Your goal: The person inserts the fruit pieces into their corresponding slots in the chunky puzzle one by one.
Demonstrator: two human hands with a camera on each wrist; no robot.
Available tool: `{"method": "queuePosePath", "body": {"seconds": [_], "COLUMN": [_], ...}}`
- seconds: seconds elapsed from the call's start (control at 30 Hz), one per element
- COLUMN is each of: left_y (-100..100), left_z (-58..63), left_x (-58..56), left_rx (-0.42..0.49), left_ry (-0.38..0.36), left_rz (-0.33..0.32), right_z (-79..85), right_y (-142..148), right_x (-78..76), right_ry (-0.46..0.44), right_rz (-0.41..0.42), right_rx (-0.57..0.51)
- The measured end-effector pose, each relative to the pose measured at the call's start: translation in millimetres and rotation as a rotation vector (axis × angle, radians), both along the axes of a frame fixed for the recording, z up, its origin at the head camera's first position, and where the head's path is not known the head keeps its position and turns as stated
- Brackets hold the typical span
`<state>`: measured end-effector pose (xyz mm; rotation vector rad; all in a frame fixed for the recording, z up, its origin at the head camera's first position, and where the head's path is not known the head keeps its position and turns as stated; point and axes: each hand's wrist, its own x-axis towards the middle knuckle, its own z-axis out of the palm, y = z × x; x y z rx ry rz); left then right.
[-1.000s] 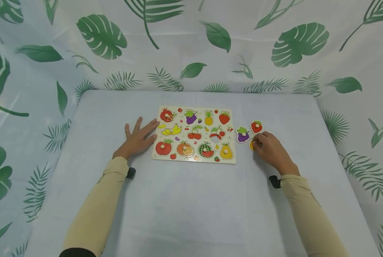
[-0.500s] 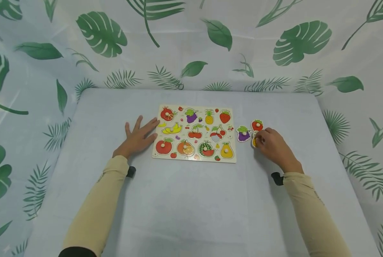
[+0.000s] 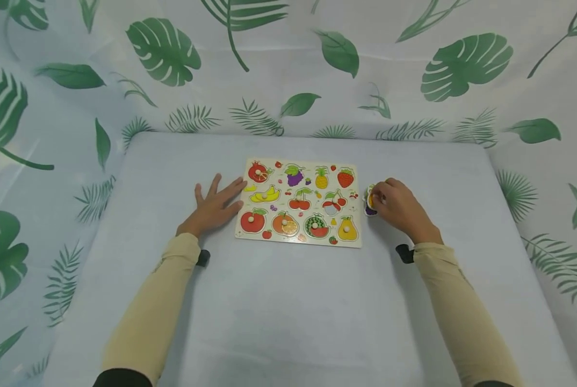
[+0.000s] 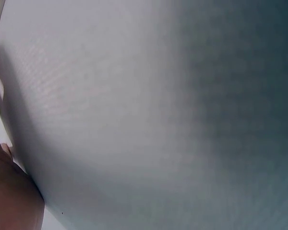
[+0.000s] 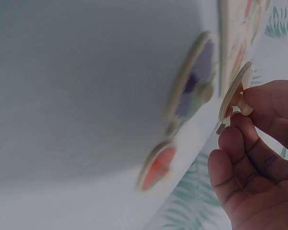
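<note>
My right hand (image 3: 404,208) pinches a yellow-orange puzzle piece (image 5: 236,93) by its small knob, between thumb and finger. The piece is raised and tilted over the grape puzzle piece (image 3: 370,211), which it partly hides in the head view. The strawberry puzzle piece (image 5: 157,168) lies by the grape one in the right wrist view; my right hand hides it from the head view. The fruit puzzle board (image 3: 288,239) lies to the left. Fingers spread, my left hand (image 3: 211,208) rests flat on the table with its fingertips at the board's left edge.
A white cloth covers the table (image 3: 269,312). Behind and beside it hangs a white sheet (image 3: 346,91) printed with green leaves. Fruit pictures, several with knobs, fill the board in rows.
Holding the yellow-orange piece, my right hand has moved left and slightly up in the head view, over the grape piece. My left hand keeps its place at the board.
</note>
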<state>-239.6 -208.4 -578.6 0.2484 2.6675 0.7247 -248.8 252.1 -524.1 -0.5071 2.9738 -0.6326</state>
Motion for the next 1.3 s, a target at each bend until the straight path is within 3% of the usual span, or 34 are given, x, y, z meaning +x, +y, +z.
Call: {"method": "queuePosePath", "body": {"seconds": [0.27,0.47,0.8,1.07,1.3], "left_y": [3.9,1.8,0.2,0.6,1.4], "left_z": [3.9,0.1,-2.0,-1.5,-4.7], "left_x": [-1.6,-3.3,-1.3,-1.1,-3.4], "left_rx": [-0.026,-0.013,-0.003,-0.007,-0.016], "left_ry": [-0.009,-0.005,-0.001,-0.003,0.009], "left_rz": [0.007,0.006,0.005,0.007,-0.003], "right_z": [-2.7,-6.1,-7.8,-9.3,-13.2], "right_y": [-33.9,-62.9,-90.4,-102.3,-108.0], "right_x": [-27.1,-45.9,-74.6,-84.8,-86.0], "right_ry": [-0.001,-0.037,-0.08,-0.138,-0.177], "right_rz": [0.065,0.115,0.136,0.134,0.129], "right_rx": [-0.032,-0.043,-0.028,-0.062,-0.023]}}
